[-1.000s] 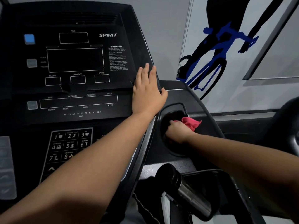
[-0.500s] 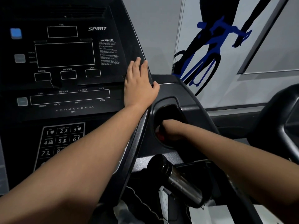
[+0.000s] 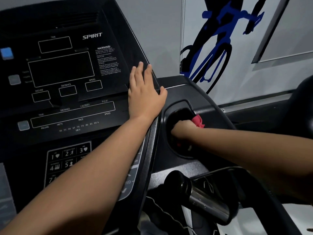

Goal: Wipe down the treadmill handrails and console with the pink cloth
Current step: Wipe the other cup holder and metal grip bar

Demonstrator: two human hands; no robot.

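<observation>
The left hand point(image 3: 145, 97) lay flat on the right edge of the treadmill console point(image 3: 64, 70), fingers straight and together. The right hand point(image 3: 183, 131) was sunk into the round cup holder point(image 3: 176, 104) beside the console, curled around the pink cloth point(image 3: 197, 121). A bunch of the cloth stuck up past the knuckles, against the holder's far wall. Below the holder, a black-capped steel cylinder point(image 3: 208, 203) lay tilted.

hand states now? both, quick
left hand: open, flat on console
right hand: holding cloth, in cup holder
</observation>
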